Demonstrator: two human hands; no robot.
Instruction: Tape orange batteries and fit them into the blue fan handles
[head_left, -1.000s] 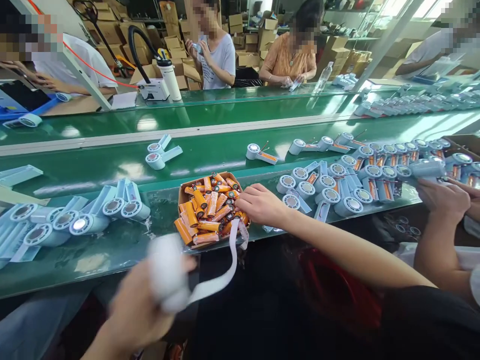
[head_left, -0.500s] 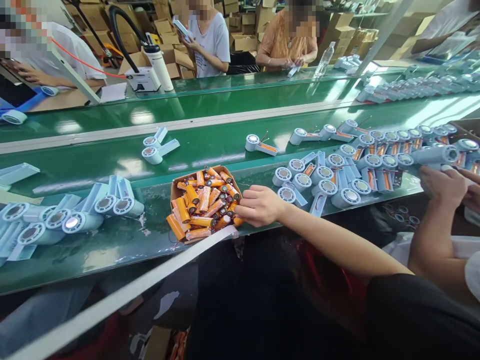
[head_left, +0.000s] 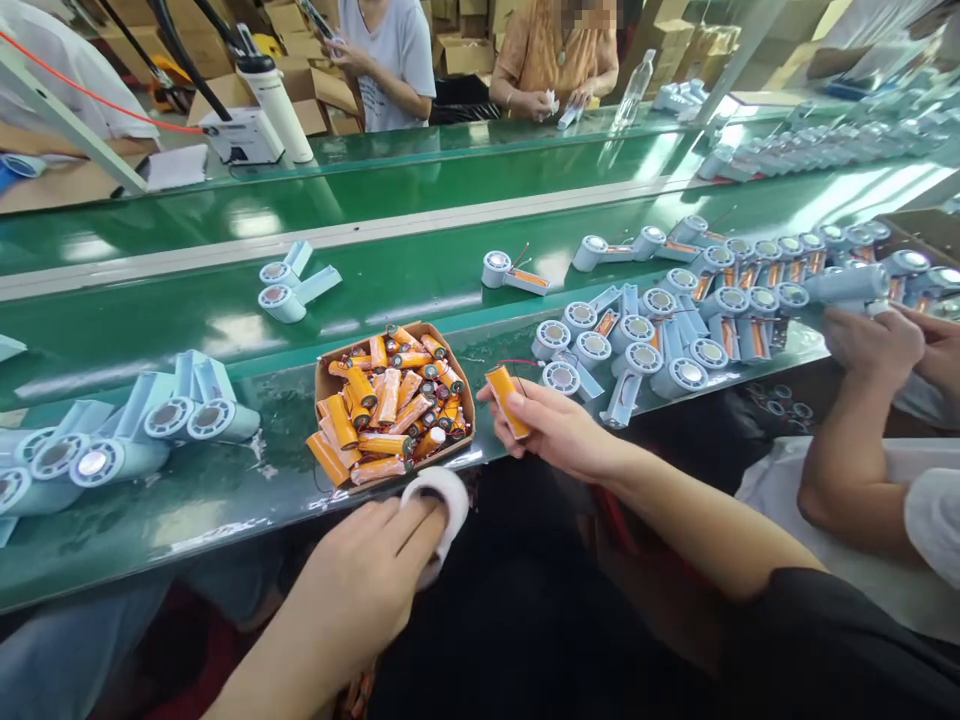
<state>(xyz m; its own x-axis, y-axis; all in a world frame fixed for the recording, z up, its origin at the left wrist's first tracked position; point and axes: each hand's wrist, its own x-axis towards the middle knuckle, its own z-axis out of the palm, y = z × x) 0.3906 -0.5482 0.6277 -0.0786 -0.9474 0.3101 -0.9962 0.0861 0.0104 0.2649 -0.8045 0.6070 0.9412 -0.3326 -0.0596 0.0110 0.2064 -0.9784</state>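
Observation:
My right hand holds an orange battery with thin wires, its thumb and fingers closed on it just right of the box. Lower down, my left hand has its fingers inside a roll of white tape at the bench's front edge. Behind that roll, a cardboard box is filled with orange batteries, some wrapped in clear or pinkish film. My left fingertips are partly hidden by the roll.
Light-blue fan housings lie left of the box, more housings to the right, some holding orange batteries. A single housing sits on the green belt. A co-worker's hands hold a housing at right; other people stand across the line.
My right hand has lifted a battery out from the box's right side. My left hand has come into view with the tape roll, where a long white strip stretched before.

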